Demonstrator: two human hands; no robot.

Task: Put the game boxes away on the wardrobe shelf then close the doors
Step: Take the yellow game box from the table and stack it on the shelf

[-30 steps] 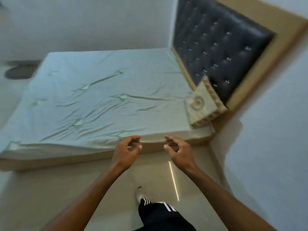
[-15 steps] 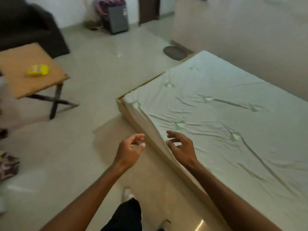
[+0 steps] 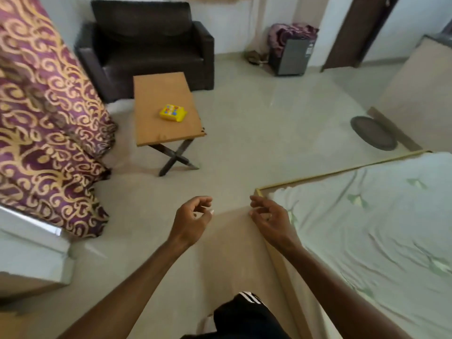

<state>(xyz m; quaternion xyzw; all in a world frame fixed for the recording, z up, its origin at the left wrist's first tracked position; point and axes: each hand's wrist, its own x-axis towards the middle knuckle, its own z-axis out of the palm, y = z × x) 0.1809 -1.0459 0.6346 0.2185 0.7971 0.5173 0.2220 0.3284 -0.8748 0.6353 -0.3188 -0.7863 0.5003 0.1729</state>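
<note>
A dark armchair [image 3: 149, 42] stands behind the wooden folding table [image 3: 166, 111], bed [image 3: 367, 228] right.

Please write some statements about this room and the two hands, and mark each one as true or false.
1. The yellow game box lies on the wooden table. True.
2. The left hand holds the game box. False: it is empty, its fingers loosely curled, above the floor.
3. The right hand is empty. True.
4. The dark armchair stands behind the table. True.
5. The game box lies on the bed. False: only the pale green sheet shows on the part of the bed in view.
6. The table is beside the person's right arm. False: it is ahead and to the left; the bed is on the right.
</note>
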